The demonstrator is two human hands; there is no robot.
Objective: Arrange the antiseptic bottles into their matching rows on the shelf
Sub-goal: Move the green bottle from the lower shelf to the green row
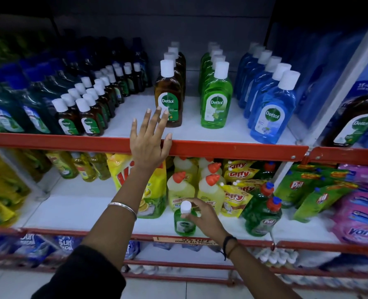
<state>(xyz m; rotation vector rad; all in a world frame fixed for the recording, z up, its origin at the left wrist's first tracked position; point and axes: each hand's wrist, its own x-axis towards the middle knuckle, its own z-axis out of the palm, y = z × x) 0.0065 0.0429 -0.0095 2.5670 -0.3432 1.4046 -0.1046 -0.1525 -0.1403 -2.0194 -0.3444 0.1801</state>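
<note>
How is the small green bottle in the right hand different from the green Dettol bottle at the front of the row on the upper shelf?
The small green bottle is clearly smaller than the front green Dettol bottle. It is on the lower shelf, among other cleaning products, while the big one heads its own green row on the upper shelf. The right hand grips the small one near its cap; nothing touches the big one. Both have green liquid and a white cap.

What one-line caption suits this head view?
Right hand grips a small green Dettol bottle on the lower shelf; left hand reaches open toward the brown row above.
</note>
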